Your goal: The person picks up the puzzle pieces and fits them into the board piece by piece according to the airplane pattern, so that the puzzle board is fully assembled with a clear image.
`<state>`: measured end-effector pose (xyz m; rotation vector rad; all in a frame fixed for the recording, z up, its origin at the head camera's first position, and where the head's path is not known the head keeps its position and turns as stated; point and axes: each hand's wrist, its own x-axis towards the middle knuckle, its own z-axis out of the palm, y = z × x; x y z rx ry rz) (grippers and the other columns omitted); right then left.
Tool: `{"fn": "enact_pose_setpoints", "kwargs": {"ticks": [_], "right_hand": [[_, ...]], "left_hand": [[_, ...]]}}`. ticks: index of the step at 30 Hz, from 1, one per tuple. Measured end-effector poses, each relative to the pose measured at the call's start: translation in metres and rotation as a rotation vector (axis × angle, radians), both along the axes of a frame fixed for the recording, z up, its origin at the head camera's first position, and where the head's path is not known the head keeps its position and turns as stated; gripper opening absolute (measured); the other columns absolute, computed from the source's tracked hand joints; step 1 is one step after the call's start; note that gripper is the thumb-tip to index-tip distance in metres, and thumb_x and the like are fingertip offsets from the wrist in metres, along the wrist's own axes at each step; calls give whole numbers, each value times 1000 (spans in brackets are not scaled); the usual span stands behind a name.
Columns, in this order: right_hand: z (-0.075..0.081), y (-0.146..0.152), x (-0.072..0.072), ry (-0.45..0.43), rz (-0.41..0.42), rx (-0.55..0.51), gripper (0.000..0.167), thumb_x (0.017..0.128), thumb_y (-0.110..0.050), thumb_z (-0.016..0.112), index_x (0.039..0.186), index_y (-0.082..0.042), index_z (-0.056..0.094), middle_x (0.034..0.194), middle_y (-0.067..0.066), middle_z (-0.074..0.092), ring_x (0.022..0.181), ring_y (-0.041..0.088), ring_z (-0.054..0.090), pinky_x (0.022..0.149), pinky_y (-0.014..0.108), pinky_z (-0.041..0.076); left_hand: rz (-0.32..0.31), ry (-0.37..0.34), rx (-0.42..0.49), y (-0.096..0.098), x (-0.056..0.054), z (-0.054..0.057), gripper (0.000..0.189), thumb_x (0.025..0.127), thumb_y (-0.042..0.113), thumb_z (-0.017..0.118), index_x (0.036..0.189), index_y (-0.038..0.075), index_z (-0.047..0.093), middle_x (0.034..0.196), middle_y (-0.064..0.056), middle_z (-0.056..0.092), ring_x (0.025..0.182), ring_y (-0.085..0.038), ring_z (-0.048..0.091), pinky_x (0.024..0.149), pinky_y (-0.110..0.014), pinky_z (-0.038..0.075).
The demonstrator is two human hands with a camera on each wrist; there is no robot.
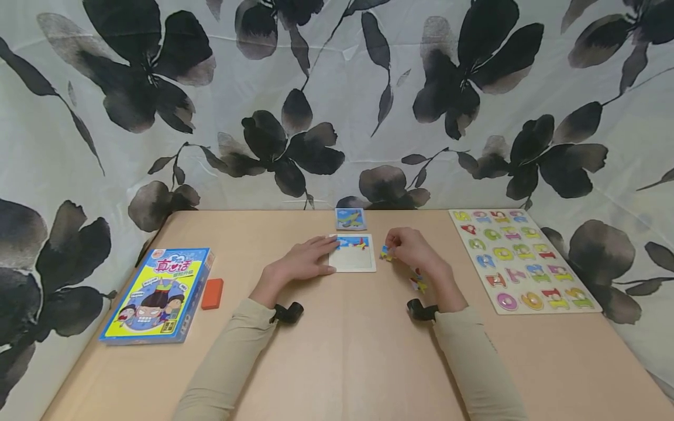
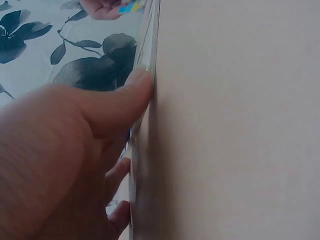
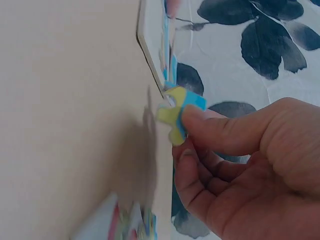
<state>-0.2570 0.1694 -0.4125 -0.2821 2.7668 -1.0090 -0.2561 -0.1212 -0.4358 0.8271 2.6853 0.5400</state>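
Note:
My left hand (image 1: pixel 304 259) lies with extended fingers over the left side of a small white puzzle tray (image 1: pixel 354 263); its thumb is at the near edge. Colourful jigsaw pieces (image 1: pixel 354 241) fill the tray's upper part, and the lower part shows bare white. To the right of the tray, my right hand (image 1: pixel 414 248) pinches a yellow-and-blue jigsaw piece (image 3: pixel 173 116) between thumb and fingers, above the table. Several loose jigsaw pieces (image 1: pixel 418 284) lie beneath the right wrist, partly hidden by it.
Just behind the tray is a small picture card (image 1: pixel 350 219). On the left are a blue-and-yellow game box (image 1: pixel 157 298) and an orange block (image 1: pixel 212 293). A large white board with colourful shapes (image 1: pixel 518 260) lies on the right. A floral cloth (image 1: pixel 337 117) hangs behind the table.

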Motion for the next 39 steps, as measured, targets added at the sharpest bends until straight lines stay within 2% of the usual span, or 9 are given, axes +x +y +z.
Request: {"fn": "enact_pose_setpoints", "kwargs": {"ticks": [3,9,17,25,34,39], "right_hand": [[1,-8,0,10,-8,-10,6,89,0,62,90,-5,64,83,9,58,72,22,51,58,26,41],[1,-21,2,3,36,-98,9,91,1,59,98,0,65,83,12,58,65,24,61,57,25,47],[-11,-45,-2,78,58,-134,5,87,2,66,92,-1,66,77,9,60,66,18,55,57,24,45],[-17,-63,-5,47,-8,-143,7,87,-3,71,94,-3,71,80,9,63,73,19,56,64,23,47],[-19,-83,-10,-4,-85,-132,7,82,-2,73,88,-2,69,76,7,65,65,15,57,59,21,44],[-18,-90,-12,-15,-121,-114,6,83,-4,74,82,-4,68,74,7,65,68,17,57,58,22,43]], "left_hand": [[-17,4,5,0,-1,-2,72,98,43,58,158,17,27,167,1,21,156,-29,14,122,-57,19],[-35,-11,23,0,0,-3,72,99,42,56,159,17,25,168,0,19,157,-30,11,125,-54,14],[-26,-22,50,-2,-2,-5,73,98,41,59,158,15,27,167,0,20,156,-30,11,126,-52,12],[-37,6,70,-2,-3,-7,74,97,42,60,157,12,29,167,-2,23,156,-32,13,125,-52,14],[-45,22,68,-2,-5,-9,75,97,43,60,157,12,29,166,-2,23,156,-31,14,125,-52,15],[-51,28,80,-2,-5,-9,74,97,42,61,157,11,29,166,-3,24,155,-32,15,125,-53,15]]}}
